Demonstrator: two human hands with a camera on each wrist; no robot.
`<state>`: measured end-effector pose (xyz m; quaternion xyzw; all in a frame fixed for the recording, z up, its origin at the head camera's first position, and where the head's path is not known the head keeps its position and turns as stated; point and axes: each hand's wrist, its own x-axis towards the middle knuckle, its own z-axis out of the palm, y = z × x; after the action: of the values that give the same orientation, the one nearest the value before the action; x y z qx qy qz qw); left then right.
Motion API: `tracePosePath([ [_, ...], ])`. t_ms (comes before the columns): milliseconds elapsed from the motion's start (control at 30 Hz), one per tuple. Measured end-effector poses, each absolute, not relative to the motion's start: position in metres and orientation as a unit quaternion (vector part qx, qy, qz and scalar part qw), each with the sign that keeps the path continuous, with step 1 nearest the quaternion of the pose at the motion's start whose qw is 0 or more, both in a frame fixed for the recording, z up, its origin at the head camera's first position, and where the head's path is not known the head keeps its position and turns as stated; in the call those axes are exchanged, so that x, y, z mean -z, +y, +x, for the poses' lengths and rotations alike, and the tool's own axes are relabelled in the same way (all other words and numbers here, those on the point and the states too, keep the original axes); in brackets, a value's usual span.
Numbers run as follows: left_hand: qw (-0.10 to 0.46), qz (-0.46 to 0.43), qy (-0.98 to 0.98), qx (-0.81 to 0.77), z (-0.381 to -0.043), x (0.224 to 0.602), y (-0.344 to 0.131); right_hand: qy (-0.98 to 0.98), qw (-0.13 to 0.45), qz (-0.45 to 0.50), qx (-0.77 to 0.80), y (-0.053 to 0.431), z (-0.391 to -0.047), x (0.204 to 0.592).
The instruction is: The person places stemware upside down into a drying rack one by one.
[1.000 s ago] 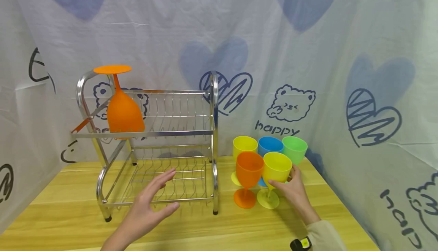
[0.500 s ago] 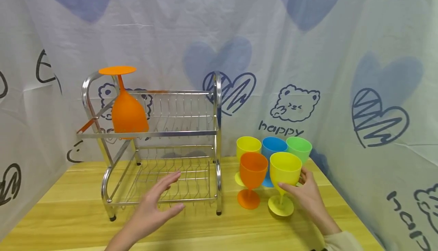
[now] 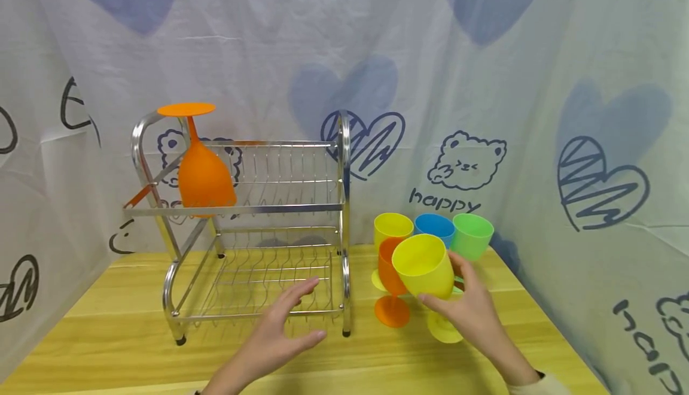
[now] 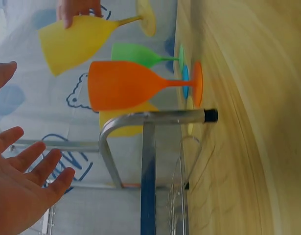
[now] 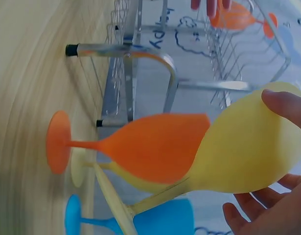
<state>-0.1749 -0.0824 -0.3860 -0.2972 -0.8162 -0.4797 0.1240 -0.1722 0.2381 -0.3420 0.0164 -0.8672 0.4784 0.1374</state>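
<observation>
My right hand [image 3: 472, 309] grips the bowl of a yellow goblet [image 3: 426, 267], which is tilted with its rim to the left and its foot off the table. In the right wrist view the thumb lies on one side of the bowl and the fingers on the other. An orange goblet [image 3: 392, 309] stands upright just left of it. Behind these stand another yellow goblet [image 3: 392, 225], a blue goblet [image 3: 435, 225] and a green goblet [image 3: 473, 234]. My left hand [image 3: 274, 340], fingers spread and holding nothing, hovers before the rack's lower right part.
A two-tier metal dish rack [image 3: 290, 209] stands on the wooden table [image 3: 97, 329], left of the goblets. Upside down at the left of its upper tier sits an orange goblet [image 3: 204, 176]. A printed curtain [image 3: 258, 54] hangs behind and at both sides.
My right hand has lifted the yellow goblet off the table, tilting it to the left and bringing it partly in front of the orange one. My left hand has moved right.
</observation>
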Motion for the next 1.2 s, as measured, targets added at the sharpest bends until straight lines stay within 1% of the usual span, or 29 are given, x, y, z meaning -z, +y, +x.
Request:
tracePosePath([
  [167, 0.116, -0.311, -0.808, 0.486, -0.176, 0.387, -0.070, -0.878, 0.146, 0.051, -0.453, 0.225, -0.167, 0.341],
  [433, 0.090, -0.322, -0.804, 0.491, -0.179, 0.383, -0.053, -0.889, 0.139, 0.102, -0.424, 0.207, -0.161, 0.340],
  [633, 0.101, -0.346, -0.785, 0.503, -0.182, 0.378, -0.043, -0.899, 0.164, 0.167, -0.372, 0.198, -0.162, 0.345],
  [900, 0.104, -0.357, -0.778, 0.507, -0.184, 0.373, -0.036, -0.897, 0.177, 0.256, -0.314, 0.192, -0.160, 0.350],
  [1033, 0.104, -0.370, -0.776, 0.500, -0.184, 0.373, -0.034, -0.903, 0.169, 0.281, -0.278, 0.189, -0.157, 0.352],
  [1200, 0.106, -0.382, -0.783, 0.479, -0.184, 0.375, -0.035, -0.912, 0.147, 0.282, -0.259, 0.186, -0.155, 0.354],
])
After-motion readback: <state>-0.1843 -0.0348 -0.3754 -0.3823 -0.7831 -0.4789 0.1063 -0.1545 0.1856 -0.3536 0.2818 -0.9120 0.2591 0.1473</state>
